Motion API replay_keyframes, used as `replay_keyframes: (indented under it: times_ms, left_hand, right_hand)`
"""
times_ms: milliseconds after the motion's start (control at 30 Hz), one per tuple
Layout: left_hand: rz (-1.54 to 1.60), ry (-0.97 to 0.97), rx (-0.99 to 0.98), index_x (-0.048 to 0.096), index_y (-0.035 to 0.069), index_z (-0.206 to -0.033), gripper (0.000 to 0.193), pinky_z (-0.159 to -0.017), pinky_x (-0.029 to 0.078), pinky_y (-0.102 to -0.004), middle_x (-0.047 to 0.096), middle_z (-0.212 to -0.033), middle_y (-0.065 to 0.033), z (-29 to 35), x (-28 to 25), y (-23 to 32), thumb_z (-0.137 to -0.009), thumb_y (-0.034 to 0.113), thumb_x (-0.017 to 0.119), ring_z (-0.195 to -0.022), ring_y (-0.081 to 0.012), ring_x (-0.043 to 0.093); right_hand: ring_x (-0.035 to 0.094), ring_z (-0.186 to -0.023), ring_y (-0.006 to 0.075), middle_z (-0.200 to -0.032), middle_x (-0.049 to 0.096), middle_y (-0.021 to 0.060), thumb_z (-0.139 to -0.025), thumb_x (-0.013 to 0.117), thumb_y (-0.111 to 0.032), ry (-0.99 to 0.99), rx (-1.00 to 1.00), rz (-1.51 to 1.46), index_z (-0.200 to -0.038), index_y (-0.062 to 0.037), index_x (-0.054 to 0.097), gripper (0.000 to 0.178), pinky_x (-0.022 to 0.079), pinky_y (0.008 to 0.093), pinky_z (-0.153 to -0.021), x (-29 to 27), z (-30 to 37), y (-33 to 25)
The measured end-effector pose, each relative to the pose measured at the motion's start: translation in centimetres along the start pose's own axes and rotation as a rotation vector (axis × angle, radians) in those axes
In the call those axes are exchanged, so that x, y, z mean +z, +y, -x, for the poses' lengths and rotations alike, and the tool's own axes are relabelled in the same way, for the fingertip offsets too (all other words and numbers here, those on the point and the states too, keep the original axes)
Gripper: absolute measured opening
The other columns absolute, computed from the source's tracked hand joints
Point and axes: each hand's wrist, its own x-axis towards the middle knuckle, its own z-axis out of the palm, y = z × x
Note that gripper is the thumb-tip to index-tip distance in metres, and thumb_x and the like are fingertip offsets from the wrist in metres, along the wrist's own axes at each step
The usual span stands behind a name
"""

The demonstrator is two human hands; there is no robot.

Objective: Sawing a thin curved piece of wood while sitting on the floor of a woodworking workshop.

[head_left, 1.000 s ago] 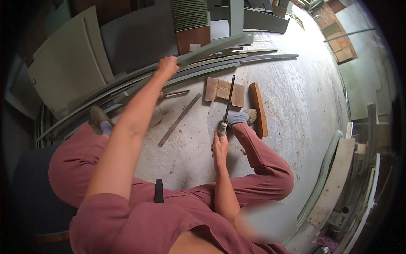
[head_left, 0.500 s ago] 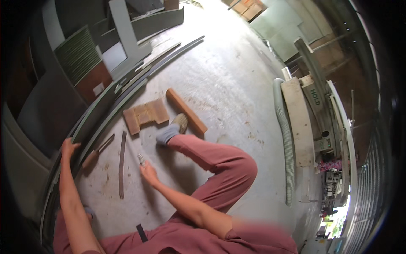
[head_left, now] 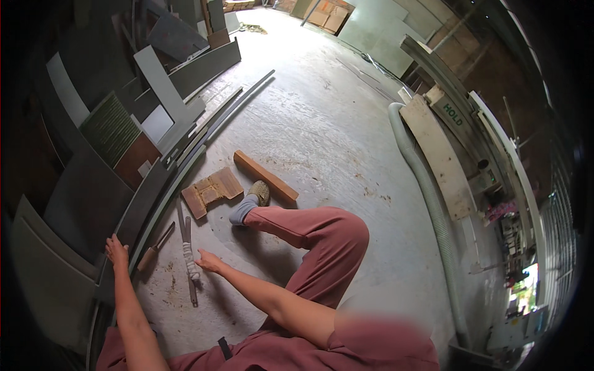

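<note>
My left hand (head_left: 116, 250) rests with fingers spread on the edge of the long dark panels (head_left: 145, 201) to my left. On the floor in front of me lies a long thin tool with a pale cloth-wrapped handle (head_left: 190, 260). My right hand (head_left: 210, 261) is just right of that handle, thumb and finger apart; whether a fingertip still touches it I cannot tell. A dark flat metal strip (head_left: 193, 295) lies under or against the wrapped tool. Closer to the panels is a narrow-bladed tool with a wooden handle (head_left: 147, 258).
Beyond the tools lie a notched wooden piece (head_left: 226, 183) and a reddish timber bar (head_left: 266, 176), beside my shoe (head_left: 260, 192). Boards and panels (head_left: 93, 154) lean on the left. A ribbed grey hose (head_left: 427, 179) and long pale beams (head_left: 439, 161) line the right.
My right hand has put down the wrapped tool beside the metal strip and let go. My left hand has shifted along the panel edge. The whole view has tilted up.
</note>
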Motion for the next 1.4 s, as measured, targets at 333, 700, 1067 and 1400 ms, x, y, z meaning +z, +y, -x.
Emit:
replay_keyframes:
  times_ms: [333,700,1067,1400]
  left_hand:
    - [0.101,0.155,0.173,0.060,0.000,-0.084,0.015,-0.070,0.047,-0.0438,0.061,-0.081,-0.0186,2.1,-10.0,-3.3,-0.076,0.012,0.063,-0.081,-0.0365,0.059]
    - [-0.212,0.283,0.143,0.060,-0.001,-0.069,0.045,-0.083,0.035,-0.0460,0.058,-0.094,-0.0201,10.5,-37.3,-6.8,-0.085,0.040,0.051,-0.090,-0.0297,0.054]
    - [0.140,-0.246,0.434,0.048,0.010,-0.123,0.063,-0.104,0.012,-0.0555,0.029,-0.138,-0.0188,21.3,-31.6,-5.7,-0.077,0.052,0.053,-0.129,-0.0390,0.020]
    - [-0.047,-0.241,0.631,0.048,0.007,-0.122,0.067,-0.101,0.017,-0.0577,0.038,-0.133,-0.0195,20.6,-31.1,-4.1,-0.069,0.045,0.064,-0.124,-0.0412,0.030]
  right_hand:
    - [0.061,-0.061,0.0204,-0.074,0.063,0.0128,-0.083,0.049,-0.024,-0.255,0.099,-0.313,-0.113,-0.0013,0.052,0.038,0.048,0.0311,-0.057,-8.9,7.3,-4.3]
    - [0.052,-0.067,0.0286,-0.076,0.055,0.0144,-0.085,0.053,-0.020,0.422,-0.573,0.357,-0.078,-0.0005,0.056,0.021,0.042,0.0389,-0.065,-29.6,24.6,-15.7]
    - [0.053,-0.095,0.0269,-0.091,0.058,0.0089,-0.085,0.054,-0.028,0.158,-0.594,0.817,-0.093,-0.0094,0.060,0.021,0.039,0.0389,-0.087,-35.1,27.4,-16.5]
    - [0.056,-0.082,0.0205,-0.083,0.058,0.0023,-0.075,0.063,-0.043,-0.069,-0.525,0.811,-0.078,-0.0151,0.061,0.028,0.042,0.0358,-0.077,-36.4,19.8,-19.0]
